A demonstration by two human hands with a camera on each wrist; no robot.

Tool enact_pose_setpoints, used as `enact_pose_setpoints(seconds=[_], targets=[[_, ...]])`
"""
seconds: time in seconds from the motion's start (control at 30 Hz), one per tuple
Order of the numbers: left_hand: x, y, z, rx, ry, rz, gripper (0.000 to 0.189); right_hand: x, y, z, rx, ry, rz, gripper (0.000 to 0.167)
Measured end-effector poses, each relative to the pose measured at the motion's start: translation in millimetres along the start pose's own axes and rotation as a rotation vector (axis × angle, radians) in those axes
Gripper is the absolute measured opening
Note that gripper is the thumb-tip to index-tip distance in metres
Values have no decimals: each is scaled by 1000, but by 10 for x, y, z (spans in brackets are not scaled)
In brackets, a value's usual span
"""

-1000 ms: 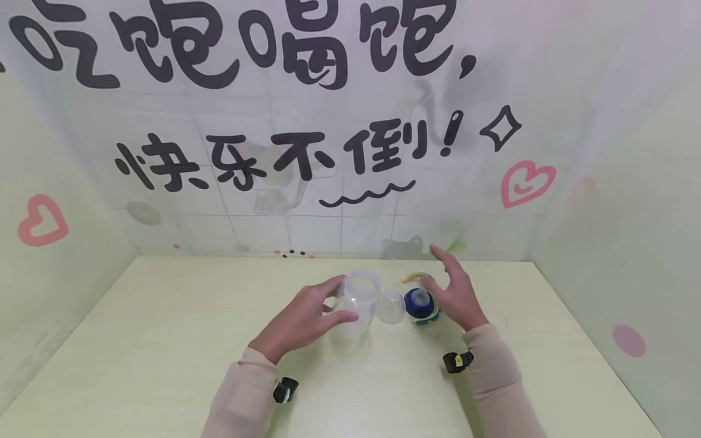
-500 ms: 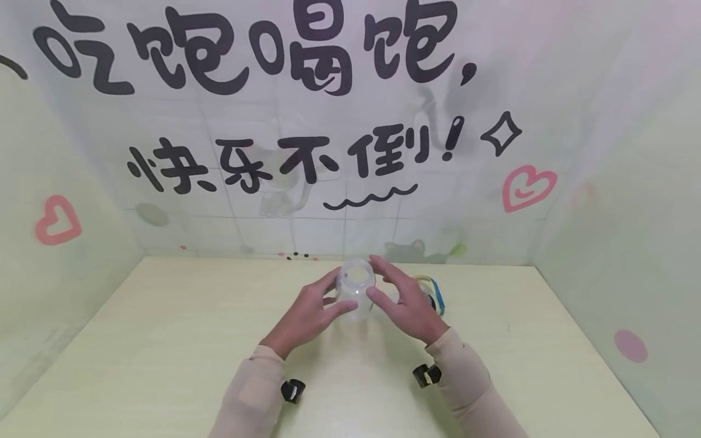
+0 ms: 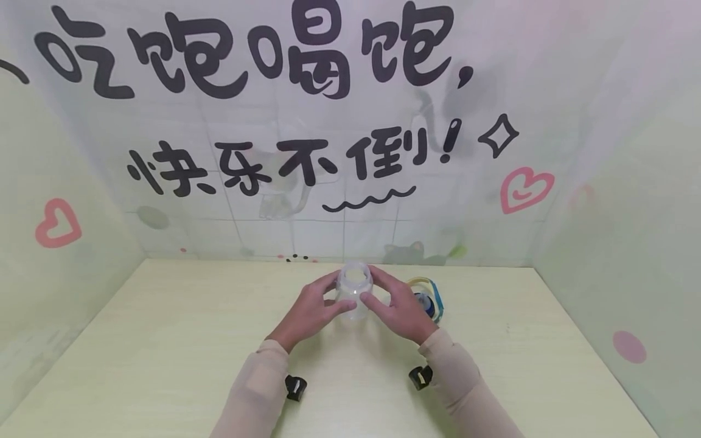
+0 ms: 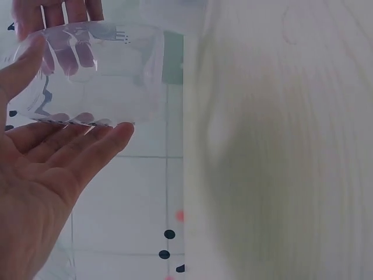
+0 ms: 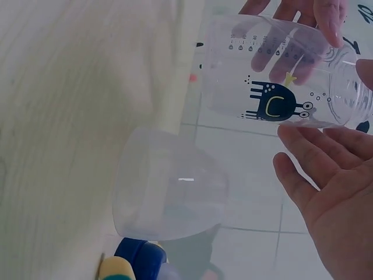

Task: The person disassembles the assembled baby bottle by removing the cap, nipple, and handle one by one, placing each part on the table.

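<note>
Between my two hands is a clear, open-topped baby bottle (image 3: 355, 293), upright, with a dark blue monster print and measuring marks in the right wrist view. My left hand (image 3: 313, 311) holds its left side, thumb in front and fingers behind. From the other side my right hand (image 3: 398, 309) grips it near the neck. The base looks slightly above the table. A clear dome cap (image 5: 172, 189) stands by the right hand, hidden behind it in the head view. Partly covered by that hand is a blue nipple collar (image 3: 424, 302) with yellow and teal handles.
The pale wooden table (image 3: 191, 340) meets a printed back wall (image 3: 306, 237) just beyond the bottle. Side walls rise at left and right. Black wrist cameras (image 3: 296, 387) hang under both forearms.
My right hand has moved left from beside the nipple collar to the bottle and now grips it. The bottle has shifted slightly while the left hand keeps its hold.
</note>
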State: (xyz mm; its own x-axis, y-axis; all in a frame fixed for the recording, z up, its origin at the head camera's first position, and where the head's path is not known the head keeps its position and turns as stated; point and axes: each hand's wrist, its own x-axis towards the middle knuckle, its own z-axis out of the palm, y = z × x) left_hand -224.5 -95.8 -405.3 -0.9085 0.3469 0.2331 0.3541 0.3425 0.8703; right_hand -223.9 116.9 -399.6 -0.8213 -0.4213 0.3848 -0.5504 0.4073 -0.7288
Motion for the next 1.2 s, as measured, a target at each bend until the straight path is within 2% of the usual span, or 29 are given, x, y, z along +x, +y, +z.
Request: enact_pose_setpoints(seconds=[0.33,0.73,1.13,1.2], targets=[[4,-132,-7,17,-31,-53,69,-4,66,86,-32,-23,72,54],[-4,-259,-23,-5,-78,-49,66,-25,58,139,-45,-56,86,53],[-24,-267,-31,-4,-102,-44,67,-26,23,142,-85,-62,106,54],[-27,-276,-39,-8,-103,-47,68,-28,26,138,-122,-64,121,55]])
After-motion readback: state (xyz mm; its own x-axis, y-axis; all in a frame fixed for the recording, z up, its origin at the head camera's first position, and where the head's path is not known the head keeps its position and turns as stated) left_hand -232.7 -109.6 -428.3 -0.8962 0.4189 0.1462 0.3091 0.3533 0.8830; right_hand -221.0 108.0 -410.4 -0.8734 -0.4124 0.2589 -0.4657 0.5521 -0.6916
